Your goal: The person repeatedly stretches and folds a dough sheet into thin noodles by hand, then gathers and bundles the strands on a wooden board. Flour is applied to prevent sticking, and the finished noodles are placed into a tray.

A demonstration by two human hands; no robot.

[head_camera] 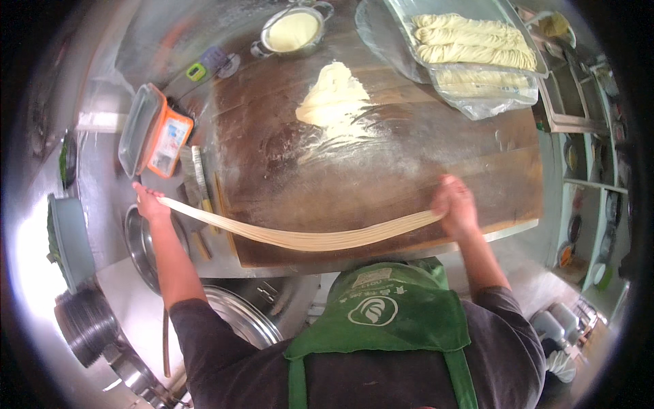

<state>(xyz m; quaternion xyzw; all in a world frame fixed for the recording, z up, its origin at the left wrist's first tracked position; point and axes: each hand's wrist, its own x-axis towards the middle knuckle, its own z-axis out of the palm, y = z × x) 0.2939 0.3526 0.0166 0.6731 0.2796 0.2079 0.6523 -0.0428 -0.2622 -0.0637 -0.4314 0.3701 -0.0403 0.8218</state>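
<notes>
Several parallel strands of pulled noodle dough [311, 241] stretch between my two hands and sag in the middle, over the near edge of a wooden board [398, 174]. At the left, my left hand [150, 200] grips one end of the strands, above a round metal basin [139, 240]. My right hand [454, 204] is closed around the other end, over the board's right part; it looks slightly blurred. Beyond the strands lies a heap of pale flour [334, 97], with a thin smear of it spread toward me.
A two-handled metal pot [293, 31] of pale flour or batter stands at the back. Bundled noodles [475, 43] fill a clear tray [541, 71] at back right. An orange-rimmed container [171, 145], a brush [198, 166] and a green timer [195, 72] lie left of the board.
</notes>
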